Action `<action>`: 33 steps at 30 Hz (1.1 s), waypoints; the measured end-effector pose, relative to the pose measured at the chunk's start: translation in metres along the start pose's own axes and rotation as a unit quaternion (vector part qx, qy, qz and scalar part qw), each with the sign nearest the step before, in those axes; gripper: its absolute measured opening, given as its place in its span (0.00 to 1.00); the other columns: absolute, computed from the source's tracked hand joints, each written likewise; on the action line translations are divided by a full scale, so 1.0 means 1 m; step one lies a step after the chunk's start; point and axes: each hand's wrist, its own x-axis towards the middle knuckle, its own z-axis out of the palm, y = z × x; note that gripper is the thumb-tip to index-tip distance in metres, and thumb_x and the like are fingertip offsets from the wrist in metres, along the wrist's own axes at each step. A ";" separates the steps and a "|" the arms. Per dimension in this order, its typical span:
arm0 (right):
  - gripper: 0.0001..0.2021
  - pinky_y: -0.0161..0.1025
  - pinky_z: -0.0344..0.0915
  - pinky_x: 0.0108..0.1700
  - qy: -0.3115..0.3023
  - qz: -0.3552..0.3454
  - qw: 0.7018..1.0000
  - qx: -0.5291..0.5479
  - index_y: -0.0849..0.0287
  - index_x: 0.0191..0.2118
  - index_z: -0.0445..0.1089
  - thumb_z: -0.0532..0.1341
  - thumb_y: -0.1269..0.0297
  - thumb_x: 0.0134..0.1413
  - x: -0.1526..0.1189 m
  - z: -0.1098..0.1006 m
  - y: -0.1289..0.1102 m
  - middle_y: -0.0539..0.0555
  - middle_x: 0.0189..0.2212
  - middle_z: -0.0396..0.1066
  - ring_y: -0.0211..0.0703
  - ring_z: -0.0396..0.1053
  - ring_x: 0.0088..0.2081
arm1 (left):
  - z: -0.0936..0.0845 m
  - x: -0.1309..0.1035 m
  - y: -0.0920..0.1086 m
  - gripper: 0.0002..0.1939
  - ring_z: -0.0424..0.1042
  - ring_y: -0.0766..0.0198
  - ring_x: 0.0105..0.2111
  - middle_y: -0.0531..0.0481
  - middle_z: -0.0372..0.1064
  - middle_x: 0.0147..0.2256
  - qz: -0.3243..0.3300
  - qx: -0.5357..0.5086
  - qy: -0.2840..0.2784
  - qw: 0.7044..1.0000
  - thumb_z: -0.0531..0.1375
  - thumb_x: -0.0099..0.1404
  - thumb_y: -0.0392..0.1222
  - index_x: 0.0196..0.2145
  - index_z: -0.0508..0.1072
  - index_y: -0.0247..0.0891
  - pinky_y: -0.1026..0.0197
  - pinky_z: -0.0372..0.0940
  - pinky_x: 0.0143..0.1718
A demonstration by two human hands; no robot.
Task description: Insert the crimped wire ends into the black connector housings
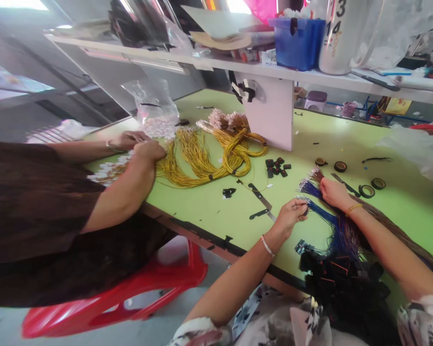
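My left hand (291, 217) is closed in a pinch at the metal-tipped ends of the blue wires (321, 213). A small black piece, like a connector housing (305, 210), shows at its fingertips. Further right, my right hand (335, 194) is closed over the bundle of brown wires (315, 175), its fingertips partly hidden. The brown wires run back under my right forearm to the table's right side. Below my hands lies a heap of black housings (346, 278) attached to wires, at the table edge and over my lap.
At left a co-worker's hands (147, 150) work beside bundled yellow wires (191, 179) and white connectors. Loose black housings (276, 167), a dark blade-like tool (261, 198) and tape rolls (340, 166) lie on the green table. A shelf (303, 76) crosses above; a red stool (130, 293) stands below.
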 end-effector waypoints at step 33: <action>0.04 0.32 0.49 0.25 0.069 -0.112 0.946 0.297 0.59 0.24 0.63 0.58 0.68 0.46 -0.067 0.005 -0.033 0.46 0.19 0.60 0.33 0.54 0.21 | 0.000 0.007 -0.014 0.08 0.70 0.67 0.31 0.46 0.70 0.32 -0.022 -0.162 -0.053 0.985 0.63 0.57 0.33 0.36 0.72 0.32 0.64 0.66 0.35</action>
